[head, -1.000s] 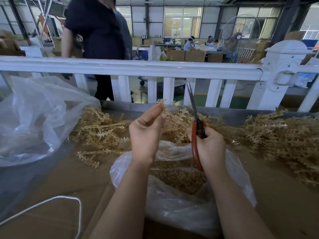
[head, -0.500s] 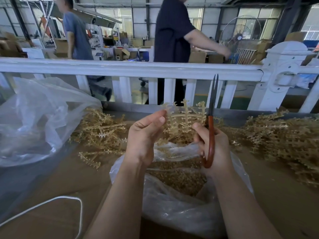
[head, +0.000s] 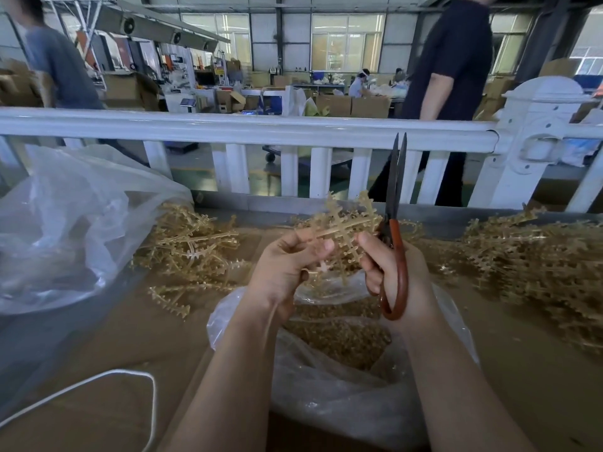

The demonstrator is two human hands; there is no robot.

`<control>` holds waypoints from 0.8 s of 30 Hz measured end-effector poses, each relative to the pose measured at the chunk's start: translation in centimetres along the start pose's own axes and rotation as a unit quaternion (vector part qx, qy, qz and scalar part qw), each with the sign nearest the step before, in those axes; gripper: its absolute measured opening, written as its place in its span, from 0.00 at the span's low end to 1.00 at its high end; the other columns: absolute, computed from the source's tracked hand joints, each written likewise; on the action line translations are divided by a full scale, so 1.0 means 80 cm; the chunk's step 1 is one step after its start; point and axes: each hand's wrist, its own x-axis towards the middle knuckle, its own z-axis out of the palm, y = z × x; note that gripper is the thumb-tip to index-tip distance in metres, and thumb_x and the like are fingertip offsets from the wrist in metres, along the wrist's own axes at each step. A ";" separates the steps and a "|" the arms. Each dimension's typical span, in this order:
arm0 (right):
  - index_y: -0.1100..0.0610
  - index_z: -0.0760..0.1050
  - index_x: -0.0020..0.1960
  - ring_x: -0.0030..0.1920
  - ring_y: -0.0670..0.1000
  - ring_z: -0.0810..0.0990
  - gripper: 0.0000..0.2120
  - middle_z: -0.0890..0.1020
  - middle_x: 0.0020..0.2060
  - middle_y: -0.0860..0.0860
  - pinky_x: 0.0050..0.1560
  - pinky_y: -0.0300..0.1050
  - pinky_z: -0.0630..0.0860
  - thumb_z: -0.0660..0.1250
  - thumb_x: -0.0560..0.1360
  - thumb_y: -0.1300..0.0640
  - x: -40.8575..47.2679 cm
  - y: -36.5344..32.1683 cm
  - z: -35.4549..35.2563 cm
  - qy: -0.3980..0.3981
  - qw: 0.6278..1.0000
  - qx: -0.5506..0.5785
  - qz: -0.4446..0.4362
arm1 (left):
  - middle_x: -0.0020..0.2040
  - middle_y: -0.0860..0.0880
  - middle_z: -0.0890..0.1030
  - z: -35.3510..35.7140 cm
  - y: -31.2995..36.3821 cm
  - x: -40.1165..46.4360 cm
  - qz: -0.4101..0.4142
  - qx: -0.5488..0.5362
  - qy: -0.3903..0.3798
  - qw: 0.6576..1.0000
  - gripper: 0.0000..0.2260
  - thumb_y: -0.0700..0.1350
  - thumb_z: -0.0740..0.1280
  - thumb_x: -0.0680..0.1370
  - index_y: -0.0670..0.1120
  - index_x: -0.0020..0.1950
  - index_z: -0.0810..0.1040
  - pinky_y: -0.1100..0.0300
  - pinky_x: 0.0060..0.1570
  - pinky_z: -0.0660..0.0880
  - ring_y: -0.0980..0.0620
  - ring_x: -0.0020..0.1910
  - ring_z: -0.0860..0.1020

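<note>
A tan plastic sprue [head: 346, 225], a branched frame studded with small parts, is held up over the table. My left hand [head: 288, 267] grips its left stem with curled fingers. My right hand [head: 396, 278] grips orange-handled scissors [head: 395, 256] whose dark blades point straight up, almost together, and its fingertips also touch the sprue's right side. Below both hands lies an open clear plastic bag [head: 342, 396] holding several small tan cut pieces.
Heaps of tan sprues lie at left [head: 192, 249] and right [head: 535, 269] on the brown cardboard-covered table [head: 98, 353]. A big crumpled clear bag [head: 65, 230] sits far left, a white cord [head: 143, 376] near left. A white railing [head: 261, 128] stands behind; people walk beyond it.
The scissors swung upright from a leftward tilt. A sprue came up between both hands, and my left fingers closed round it. The walking people moved across the background.
</note>
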 end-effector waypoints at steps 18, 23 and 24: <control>0.60 0.81 0.55 0.27 0.42 0.78 0.09 0.83 0.44 0.56 0.28 0.31 0.72 0.69 0.76 0.68 -0.004 -0.002 0.003 0.022 0.998 0.054 -0.021 | 0.48 0.51 0.85 -0.009 0.002 0.003 0.151 0.037 0.055 0.986 0.17 0.33 0.71 0.74 0.49 0.59 0.78 0.57 0.41 0.81 0.51 0.45 0.84; 0.55 0.82 0.55 0.23 0.45 0.64 0.10 0.84 0.36 0.54 0.25 0.34 0.64 0.70 0.76 0.64 -0.005 -0.004 0.001 0.033 0.999 0.009 -0.028 | 0.49 0.42 0.86 -0.018 0.012 -0.003 -0.065 0.007 -0.040 0.997 0.28 0.64 0.64 0.73 0.41 0.56 0.80 0.55 0.39 0.81 0.47 0.44 0.85; 0.55 0.82 0.56 0.23 0.44 0.65 0.10 0.84 0.36 0.53 0.25 0.33 0.65 0.70 0.76 0.64 -0.006 -0.004 0.002 0.033 0.999 0.005 -0.032 | 0.46 0.43 0.86 -0.018 0.013 -0.004 -0.085 0.023 -0.065 0.994 0.30 0.66 0.65 0.71 0.41 0.55 0.80 0.56 0.38 0.81 0.48 0.42 0.85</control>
